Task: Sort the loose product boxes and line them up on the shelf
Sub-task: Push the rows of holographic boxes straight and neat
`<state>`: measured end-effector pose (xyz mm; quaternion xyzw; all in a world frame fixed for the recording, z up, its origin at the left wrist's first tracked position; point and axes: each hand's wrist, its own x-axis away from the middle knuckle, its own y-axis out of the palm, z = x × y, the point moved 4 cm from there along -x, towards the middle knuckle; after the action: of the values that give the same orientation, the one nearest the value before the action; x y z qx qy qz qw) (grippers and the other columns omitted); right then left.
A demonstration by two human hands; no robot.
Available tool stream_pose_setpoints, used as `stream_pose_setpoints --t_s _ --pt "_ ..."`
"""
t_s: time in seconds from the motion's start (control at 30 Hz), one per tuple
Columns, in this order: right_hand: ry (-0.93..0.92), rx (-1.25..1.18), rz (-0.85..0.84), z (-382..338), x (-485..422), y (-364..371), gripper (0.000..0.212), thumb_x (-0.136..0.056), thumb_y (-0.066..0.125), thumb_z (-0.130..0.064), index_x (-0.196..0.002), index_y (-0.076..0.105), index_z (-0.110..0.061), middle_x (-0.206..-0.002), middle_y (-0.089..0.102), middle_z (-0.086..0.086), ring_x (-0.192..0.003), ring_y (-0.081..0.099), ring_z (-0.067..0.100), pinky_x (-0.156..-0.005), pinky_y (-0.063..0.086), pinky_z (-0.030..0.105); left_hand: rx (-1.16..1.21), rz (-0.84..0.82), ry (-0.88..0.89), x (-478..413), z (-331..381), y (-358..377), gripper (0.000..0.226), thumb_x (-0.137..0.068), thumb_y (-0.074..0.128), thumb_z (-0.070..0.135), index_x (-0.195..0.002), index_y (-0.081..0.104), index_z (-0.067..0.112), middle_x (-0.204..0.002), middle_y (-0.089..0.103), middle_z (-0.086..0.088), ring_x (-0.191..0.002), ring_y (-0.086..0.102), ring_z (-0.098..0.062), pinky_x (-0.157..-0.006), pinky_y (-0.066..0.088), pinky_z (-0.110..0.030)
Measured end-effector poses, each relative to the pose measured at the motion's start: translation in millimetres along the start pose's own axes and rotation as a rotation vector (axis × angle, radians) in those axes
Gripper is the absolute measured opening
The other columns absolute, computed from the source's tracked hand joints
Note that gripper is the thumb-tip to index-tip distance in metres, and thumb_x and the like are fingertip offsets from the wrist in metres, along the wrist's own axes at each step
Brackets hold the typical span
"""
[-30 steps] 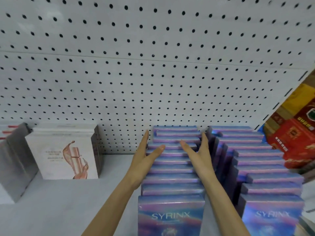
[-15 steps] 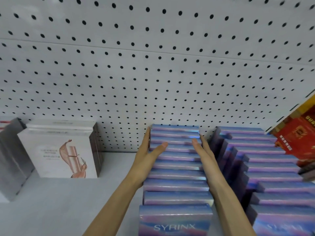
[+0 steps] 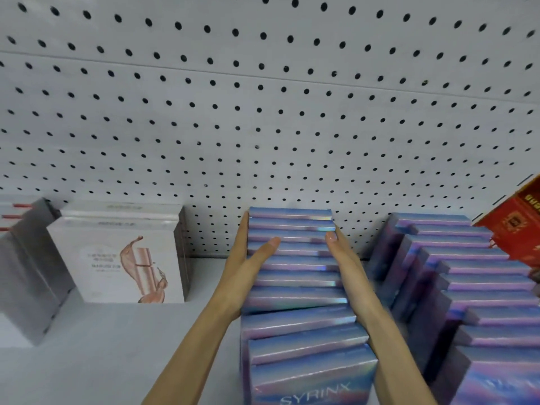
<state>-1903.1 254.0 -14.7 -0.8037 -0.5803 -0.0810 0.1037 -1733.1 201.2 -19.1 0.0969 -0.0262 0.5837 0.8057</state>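
Observation:
A row of blue-purple iridescent SYRINX boxes (image 3: 295, 276) stands upright on the white shelf (image 3: 96, 358), running from the pegboard toward me. My left hand (image 3: 248, 264) presses flat against the row's left side, thumb lying over the box tops. My right hand (image 3: 344, 267) presses flat against the right side, fingers straight along the boxes. A second row of the same SYRINX boxes (image 3: 473, 287) stands to the right, with a gap between the two rows.
White boxes with a pink splash picture (image 3: 119, 255) stand at the left, grey boxes (image 3: 32, 273) further left. Red boxes (image 3: 517, 226) sit at the far right. A white pegboard wall (image 3: 263, 127) backs the shelf.
Both hands have slid the middle row leftward and squared it, widening the gap to the right row. The view moved closer and shifted left.

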Motion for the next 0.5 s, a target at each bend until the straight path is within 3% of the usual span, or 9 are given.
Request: stream_pose_setpoints --t_s 0.1,0.17,0.3,0.43,0.5 --pt "-0.029 0.0 0.009 -3 2 17 0.061 -0.088 0.05 -0.057 -0.141 0.043 -0.028 -0.131 0.057 -0.007 -0.082 0.057 -0.017 -0.057 0.042 0.001 0.005 0.01 -0.016 -1 -1 -18 0.08 -0.073 0.074 0.052 -0.14 0.03 0.054 -0.135 0.049 0.028 -0.122 0.05 0.002 -0.109 0.039 -0.037" --pt "-0.051 -0.002 0.017 -2 1 26 0.067 -0.081 0.047 -0.058 -0.14 0.045 -0.026 -0.126 0.059 -0.008 -0.07 0.056 -0.022 -0.054 0.039 -0.002 0.006 0.015 -0.013 0 1 -27 0.08 -0.072 0.072 0.053 -0.14 0.03 0.054 -0.138 0.048 0.025 -0.125 0.048 -0.002 -0.11 0.038 -0.04" --pt "-0.078 -0.046 0.013 -4 1 40 0.055 -0.089 0.053 -0.052 -0.14 0.043 -0.032 -0.126 0.059 -0.014 -0.076 0.058 -0.02 -0.055 0.041 0.0 0.013 0.009 0.014 2 4 -39 0.076 -0.074 0.073 0.049 -0.14 0.034 0.051 -0.131 0.052 0.029 -0.121 0.051 0.002 -0.108 0.04 -0.038" --pt "-0.099 -0.043 0.024 -5 0 46 0.048 -0.092 0.051 -0.048 -0.138 0.042 -0.042 -0.123 0.053 -0.032 -0.09 0.052 -0.028 -0.07 0.043 0.008 -0.019 0.051 0.076 5 9 -46 0.069 -0.077 0.064 0.042 -0.141 0.038 0.042 -0.129 0.055 0.026 -0.115 0.053 0.008 -0.104 0.043 -0.03" --pt "-0.106 -0.039 0.044 -5 -1 47 0.042 -0.094 0.051 -0.04 -0.136 0.046 -0.039 -0.119 0.057 -0.03 -0.09 0.055 -0.025 -0.068 0.044 0.005 -0.045 0.083 0.094 5 10 -48 0.062 -0.083 0.063 0.037 -0.141 0.04 0.04 -0.13 0.055 0.023 -0.114 0.054 0.007 -0.104 0.044 -0.03"
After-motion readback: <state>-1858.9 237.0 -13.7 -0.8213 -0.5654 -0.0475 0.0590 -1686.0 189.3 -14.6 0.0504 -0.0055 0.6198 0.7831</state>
